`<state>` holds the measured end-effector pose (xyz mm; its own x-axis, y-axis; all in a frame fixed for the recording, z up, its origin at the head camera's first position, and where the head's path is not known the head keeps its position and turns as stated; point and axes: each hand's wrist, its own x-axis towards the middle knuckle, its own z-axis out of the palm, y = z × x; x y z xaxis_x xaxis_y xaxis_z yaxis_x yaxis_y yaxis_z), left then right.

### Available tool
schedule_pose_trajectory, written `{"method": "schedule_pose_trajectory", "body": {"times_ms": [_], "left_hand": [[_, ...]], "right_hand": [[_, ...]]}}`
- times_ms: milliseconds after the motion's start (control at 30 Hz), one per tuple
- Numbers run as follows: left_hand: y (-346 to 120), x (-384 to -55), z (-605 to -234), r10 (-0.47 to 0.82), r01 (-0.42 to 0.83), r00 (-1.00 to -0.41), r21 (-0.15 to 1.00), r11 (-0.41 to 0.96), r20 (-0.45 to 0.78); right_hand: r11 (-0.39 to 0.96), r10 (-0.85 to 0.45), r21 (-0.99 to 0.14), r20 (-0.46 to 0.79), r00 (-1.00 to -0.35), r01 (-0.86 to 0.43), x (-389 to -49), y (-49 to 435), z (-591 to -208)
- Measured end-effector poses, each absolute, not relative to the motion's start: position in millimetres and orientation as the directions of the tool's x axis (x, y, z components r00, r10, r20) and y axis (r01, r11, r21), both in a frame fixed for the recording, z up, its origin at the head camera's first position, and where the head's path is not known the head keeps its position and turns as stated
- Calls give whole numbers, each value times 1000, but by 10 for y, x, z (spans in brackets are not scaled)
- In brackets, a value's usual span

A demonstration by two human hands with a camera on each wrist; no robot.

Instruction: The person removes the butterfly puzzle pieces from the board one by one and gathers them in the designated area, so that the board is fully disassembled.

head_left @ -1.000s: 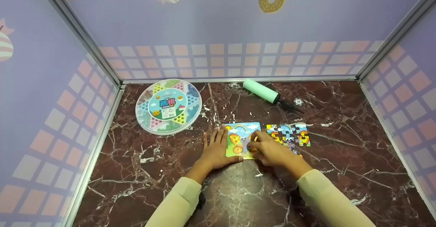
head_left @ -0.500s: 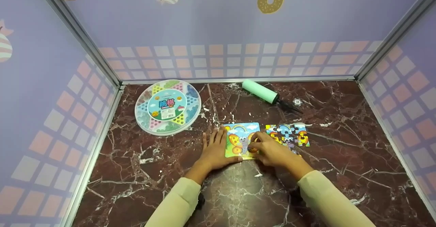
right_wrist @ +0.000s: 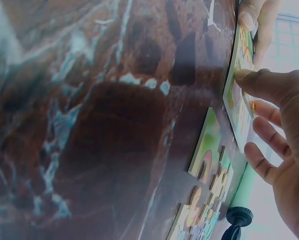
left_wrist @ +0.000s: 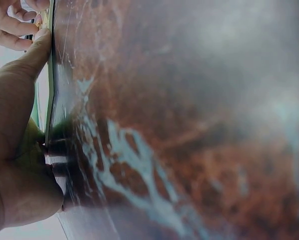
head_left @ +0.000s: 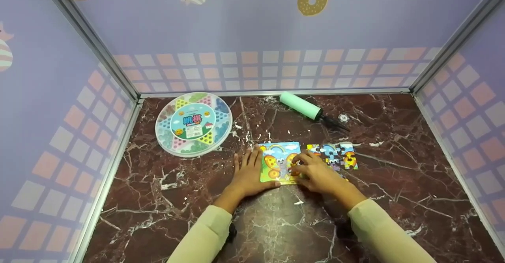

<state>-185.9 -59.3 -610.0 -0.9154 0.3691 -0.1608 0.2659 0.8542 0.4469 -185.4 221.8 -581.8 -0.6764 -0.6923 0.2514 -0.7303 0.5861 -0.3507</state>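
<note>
A square butterfly puzzle board (head_left: 281,149) lies on the dark marble table. My left hand (head_left: 248,178) rests along its left side, fingers straight, with the thumb on the lower edge. Over the butterfly's right wing, my right hand (head_left: 318,175) has its thumb and fingers bent close together. The right wrist view shows a thin puzzle piece (right_wrist: 248,101) between thumb and forefinger, at the board's surface; its picture is mostly hidden. Right of the board lie several loose puzzle pieces (head_left: 349,157) with parts of a picture, some behind the right hand.
A round Chinese checkers set (head_left: 193,121) stands at the back left. A mint green hand pump (head_left: 300,106) with a black nozzle lies behind the board, a small round chip (head_left: 344,117) near its tip. Patterned panels (head_left: 252,22) enclose the table at the back and sides.
My right hand has shifted slightly to the right over the board, its fingers still bent at the butterfly's right wing. The left hand stays in place on the board.
</note>
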Motion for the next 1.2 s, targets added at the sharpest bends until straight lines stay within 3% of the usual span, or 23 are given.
{"method": "schedule_pose_trajectory", "body": {"times_ms": [433, 833, 1200], "left_hand": [[-597, -1842, -6066, 377, 268, -913, 468, 842, -157], [-586, -1820, -6021, 360, 265, -918, 420, 868, -165], [-583, -1827, -6034, 360, 265, -918, 415, 870, -168]], "right_hand": [[597, -639, -386, 301, -708, -703, -1837, 2378, -5826], [568, -614, -380, 395, -683, -730, -1814, 2555, -5865], [585, -583, -385, 412, -700, -714, -1764, 2754, -5883]]}}
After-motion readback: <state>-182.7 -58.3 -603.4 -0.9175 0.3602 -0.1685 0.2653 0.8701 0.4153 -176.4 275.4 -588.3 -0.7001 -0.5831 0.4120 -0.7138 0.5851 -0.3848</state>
